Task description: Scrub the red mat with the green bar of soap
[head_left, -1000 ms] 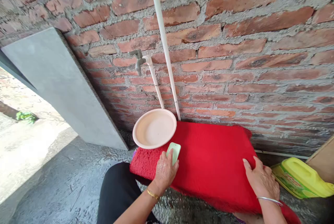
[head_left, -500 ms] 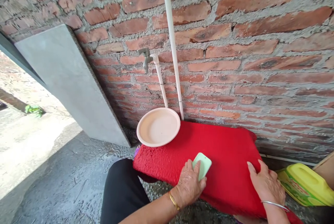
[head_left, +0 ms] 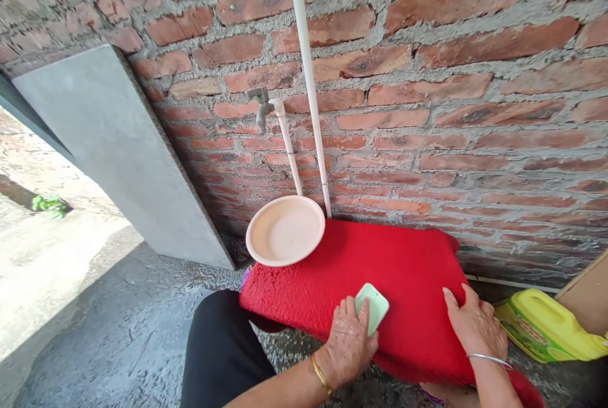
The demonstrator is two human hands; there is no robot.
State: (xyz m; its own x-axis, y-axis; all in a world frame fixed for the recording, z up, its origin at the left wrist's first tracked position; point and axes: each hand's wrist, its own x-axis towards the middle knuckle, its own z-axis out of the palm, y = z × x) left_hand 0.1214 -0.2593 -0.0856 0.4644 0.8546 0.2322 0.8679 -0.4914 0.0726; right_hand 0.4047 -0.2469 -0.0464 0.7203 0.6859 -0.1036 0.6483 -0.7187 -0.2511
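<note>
A red cloth [head_left: 399,256] lies spread over a low support hidden beneath it. Its left part looks rumpled and wet, its right part smoother. My left hand [head_left: 349,338], with a gold bracelet, is closed around a pale green scrubbing brush [head_left: 375,310] pressed on the cloth near its front edge. The brush shows a flat rounded back; its underside is hidden. Toward the cloth's right edge rests my right hand [head_left: 477,325], wearing a silver bangle. Its thumb and forefinger are spread on the fabric, the other fingers partly hidden.
A shallow pinkish basin [head_left: 285,230] stands at the cloth's back left corner, below a grey tap [head_left: 260,107]. A yellow jug [head_left: 546,325] lies to the right. A grey slab [head_left: 123,154] leans on the brick wall at left. The concrete floor [head_left: 123,325] is wet.
My left hand and the brush have shifted slightly right and toward me over the cloth. My right hand stays at the cloth's right edge. The view has turned a little.
</note>
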